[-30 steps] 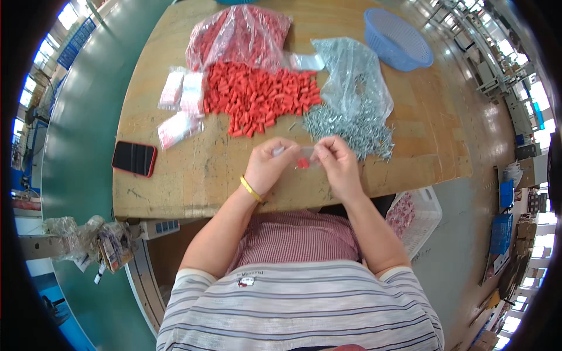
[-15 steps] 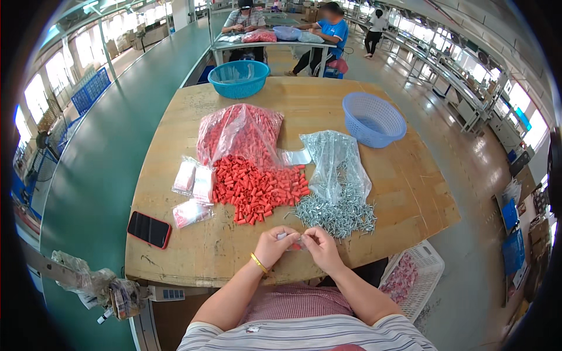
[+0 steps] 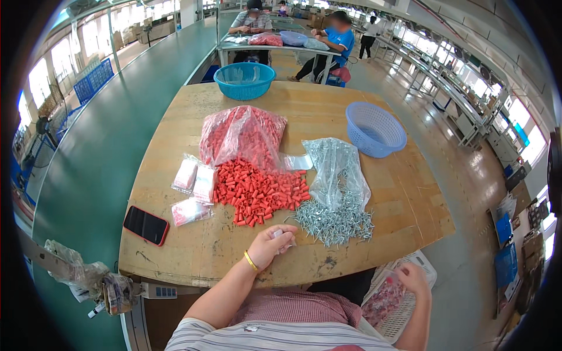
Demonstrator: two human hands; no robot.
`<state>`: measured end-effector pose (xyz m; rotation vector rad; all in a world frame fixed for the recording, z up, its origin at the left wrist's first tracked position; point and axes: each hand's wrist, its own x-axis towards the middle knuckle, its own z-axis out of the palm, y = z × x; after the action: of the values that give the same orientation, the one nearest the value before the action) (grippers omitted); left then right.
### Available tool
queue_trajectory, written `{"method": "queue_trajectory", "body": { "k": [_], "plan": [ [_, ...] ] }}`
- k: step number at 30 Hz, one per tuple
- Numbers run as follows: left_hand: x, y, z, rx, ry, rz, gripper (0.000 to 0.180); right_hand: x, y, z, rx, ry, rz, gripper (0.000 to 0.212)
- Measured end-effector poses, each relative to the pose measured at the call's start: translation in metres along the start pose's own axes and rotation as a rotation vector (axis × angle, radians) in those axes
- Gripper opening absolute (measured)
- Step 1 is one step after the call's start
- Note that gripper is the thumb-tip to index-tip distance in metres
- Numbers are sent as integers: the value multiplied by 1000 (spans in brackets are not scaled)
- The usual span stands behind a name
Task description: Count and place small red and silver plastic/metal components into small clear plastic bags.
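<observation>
My left hand (image 3: 270, 245) is closed around small clear plastic bags (image 3: 283, 238) at the table's near edge. Ahead of it lies a heap of red plastic caps (image 3: 252, 190), spilling from a large clear bag (image 3: 241, 137). To the right of the caps, silver screws (image 3: 333, 221) spread out of another clear bag (image 3: 335, 169). My right hand (image 3: 414, 277) is down over a white basket (image 3: 422, 264) beside the table, its fingers bent at a small clear bag (image 3: 391, 279) with something red in it. Similar filled bags (image 3: 383, 303) lie in the basket.
On the table (image 3: 410, 205) are packs of small bags (image 3: 193, 180), a phone (image 3: 146, 226), a blue basin (image 3: 244, 81) and a lavender basket (image 3: 376, 130). A green conveyor (image 3: 117, 140) runs along the left. Two people sit at a table beyond; another stands farther back.
My right hand has left my left hand and moved right and down, over the white basket. My left hand has shifted slightly left and still holds small bags.
</observation>
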<state>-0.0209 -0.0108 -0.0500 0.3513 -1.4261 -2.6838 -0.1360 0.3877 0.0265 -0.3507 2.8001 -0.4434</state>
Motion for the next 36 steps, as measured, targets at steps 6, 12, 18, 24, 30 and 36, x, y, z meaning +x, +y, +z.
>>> {"method": "queue_trajectory", "body": {
  "k": [6, 12, 18, 24, 30, 36],
  "plan": [
    [1, 6, 6, 68, -11, 3, 20, 8, -26, 37, 196, 450, -166, 11],
    [-3, 4, 12, 241, -18, 63, 21, 33, -191, 112, 608, 52, -754, 31],
    [-8, -3, 12, 282, 76, 105, 25, 54, -218, 148, 998, -185, -695, 11],
    [-1, 10, 19, 330, 127, 60, 28, 61, -211, 145, 1072, -317, -658, 4],
    [5, 5, 6, 307, 34, 96, 29, 66, -204, 139, 1136, -277, -519, 8],
    [-2, -3, 7, 300, 279, 137, 19, 66, -196, 143, 1222, -287, -505, 13]
  ]
}}
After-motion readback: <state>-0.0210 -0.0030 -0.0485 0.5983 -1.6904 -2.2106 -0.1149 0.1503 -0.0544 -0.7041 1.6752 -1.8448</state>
